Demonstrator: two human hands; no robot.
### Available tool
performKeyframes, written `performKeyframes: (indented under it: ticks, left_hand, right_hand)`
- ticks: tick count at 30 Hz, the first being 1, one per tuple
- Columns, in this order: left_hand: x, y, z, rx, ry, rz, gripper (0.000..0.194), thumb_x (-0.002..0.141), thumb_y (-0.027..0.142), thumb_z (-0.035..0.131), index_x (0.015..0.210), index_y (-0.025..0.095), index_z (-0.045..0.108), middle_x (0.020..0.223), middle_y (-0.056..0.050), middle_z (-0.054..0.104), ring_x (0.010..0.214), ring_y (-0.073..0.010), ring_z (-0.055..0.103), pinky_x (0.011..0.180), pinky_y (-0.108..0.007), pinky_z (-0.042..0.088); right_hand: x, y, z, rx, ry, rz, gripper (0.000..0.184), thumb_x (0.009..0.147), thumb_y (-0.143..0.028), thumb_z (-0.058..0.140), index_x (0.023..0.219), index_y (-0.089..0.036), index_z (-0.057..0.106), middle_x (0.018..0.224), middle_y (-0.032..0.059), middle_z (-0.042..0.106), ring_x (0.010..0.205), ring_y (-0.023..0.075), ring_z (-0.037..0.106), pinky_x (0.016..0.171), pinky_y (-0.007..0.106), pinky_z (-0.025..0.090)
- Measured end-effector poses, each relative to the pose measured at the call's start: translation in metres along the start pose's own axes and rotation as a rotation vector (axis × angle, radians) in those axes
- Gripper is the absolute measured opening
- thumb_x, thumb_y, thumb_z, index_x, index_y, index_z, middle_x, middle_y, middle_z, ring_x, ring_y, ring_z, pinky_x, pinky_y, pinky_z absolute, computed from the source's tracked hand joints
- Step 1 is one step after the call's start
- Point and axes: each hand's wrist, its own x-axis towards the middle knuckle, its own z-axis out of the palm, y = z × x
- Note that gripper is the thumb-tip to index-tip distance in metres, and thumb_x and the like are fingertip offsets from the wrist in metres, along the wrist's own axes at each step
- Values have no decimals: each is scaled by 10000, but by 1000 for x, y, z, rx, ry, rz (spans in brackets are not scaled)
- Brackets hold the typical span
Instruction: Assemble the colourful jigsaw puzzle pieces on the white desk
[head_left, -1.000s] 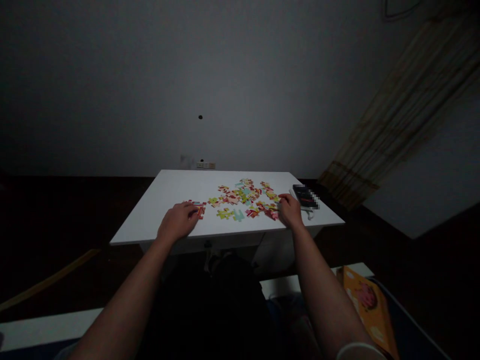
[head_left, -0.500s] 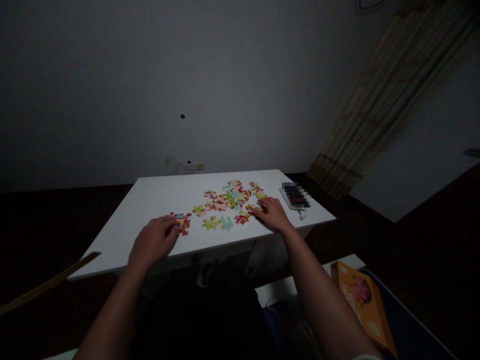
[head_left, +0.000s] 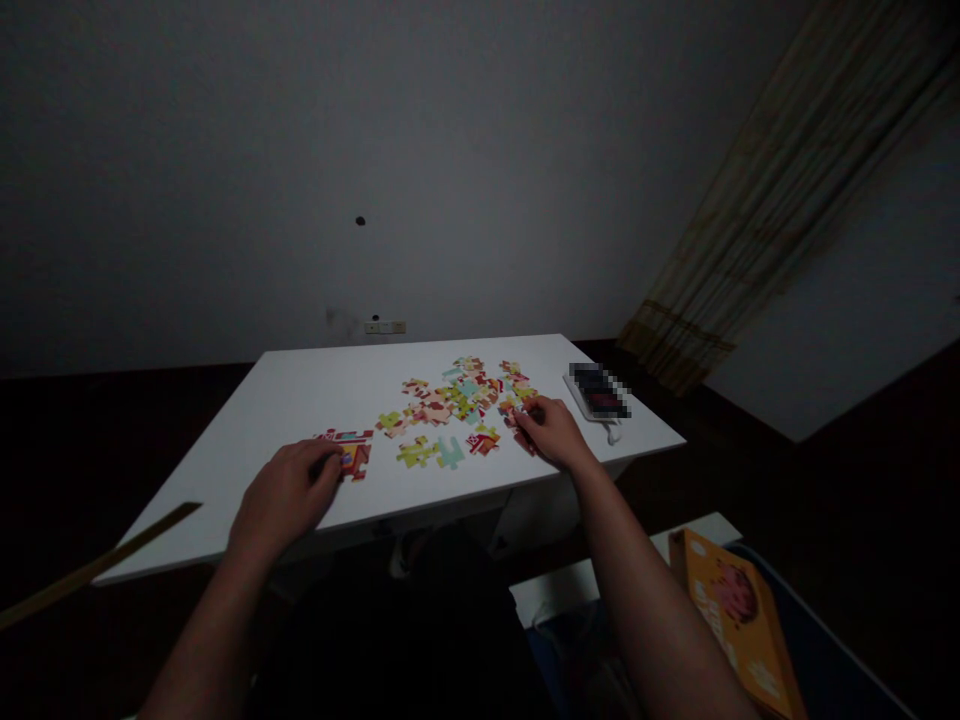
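Several bright loose jigsaw pieces (head_left: 457, 398) lie scattered over the middle and right of a white table (head_left: 315, 385). A small joined cluster of red and yellow pieces (head_left: 351, 452) sits near the front edge, and the fingertips of my left hand (head_left: 289, 492) rest on it. My right hand (head_left: 553, 430) lies palm down at the right side of the scatter, with its fingertips touching a red piece (head_left: 519, 424). Whether a piece is pinched in either hand cannot be made out in the dim light.
A dark phone on a white slab (head_left: 598, 393) lies at the table's right edge. An orange puzzle box (head_left: 739, 615) rests low on the right. A wall socket (head_left: 385, 327) sits behind the table, a striped curtain (head_left: 780, 200) hangs on the right, and a wooden strip (head_left: 97, 565) crosses the floor on the left.
The view has swung, so the table now sits further left and nearer. My right hand drew back from the phone toward the loose pieces. My left hand stayed on the joined cluster.
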Motion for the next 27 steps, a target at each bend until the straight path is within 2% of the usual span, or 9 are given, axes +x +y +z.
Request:
performKeyframes:
  ticks: [3, 7, 11, 14, 17, 21, 23, 27]
  left_hand:
    - [0, 0, 2, 14, 10, 4, 434, 1013, 493, 482, 1136, 271, 835, 1265, -110, 838, 1195, -356, 737, 1077, -546, 590]
    - [0, 2, 4, 58, 22, 12, 444, 1035, 458, 475, 1193, 239, 828, 1276, -137, 829, 1207, -358, 738, 1080, -539, 591]
    - [0, 3, 4, 84, 6, 18, 427, 1038, 381, 493, 1277, 206, 800, 1329, -152, 808, 1254, -355, 722, 1116, -535, 577]
    - [-1, 4, 3, 55, 7, -22, 402, 1027, 323, 519, 1298, 187, 782, 1318, -158, 803, 1257, -344, 717, 1132, -512, 571]
    - [-1, 5, 1, 18, 38, -91, 348, 995, 240, 532, 1215, 185, 795, 1263, -153, 805, 1226, -334, 716, 1126, -479, 575]
    - [-2, 6, 0, -15, 126, -160, 381, 896, 82, 519, 1157, 167, 784, 1218, -158, 788, 1224, -326, 692, 1146, -468, 558]
    - [-1, 6, 0, -11, 161, -198, 385, 862, 55, 528, 1127, 183, 775, 1192, -148, 779, 1206, -329, 684, 1140, -484, 555]
    - [-1, 7, 0, -6, 185, -254, 324, 861, 78, 555, 1076, 199, 765, 1142, -141, 758, 1181, -342, 670, 1115, -511, 551]
  right_hand:
    - [1, 2, 2, -71, -41, -39, 307, 957, -531, 699, 843, -257, 778, 803, 72, 797, 881, 296, 758, 807, 390, 574]
    - [9, 9, 2, -117, 26, -60, 261, 972, -443, 659, 960, -257, 842, 1011, 98, 841, 997, 307, 766, 919, 420, 572]
    - [40, 9, 4, -204, 22, -74, 291, 983, -318, 617, 1149, -252, 845, 1215, 123, 831, 1120, 314, 741, 1042, 453, 545]
    - [72, -2, 16, -394, -116, -120, 393, 914, -206, 644, 1261, -251, 821, 1294, 144, 804, 1232, 342, 685, 1084, 466, 521]
    - [96, -16, 32, -520, -281, -157, 412, 785, -138, 712, 1158, -272, 825, 1282, 150, 790, 1267, 373, 644, 1087, 488, 505]
    - [112, -23, 41, -555, -372, -174, 209, 716, -130, 755, 879, -251, 804, 1154, 177, 788, 1275, 426, 614, 1116, 595, 459]
    - [118, -20, 40, -575, -402, -177, 185, 721, -155, 762, 870, -253, 813, 1096, 168, 788, 1240, 427, 621, 1116, 621, 444]
    - [130, -13, 37, -581, -456, -121, 288, 702, -176, 769, 959, -275, 853, 1086, 126, 797, 1121, 369, 677, 1067, 550, 490]
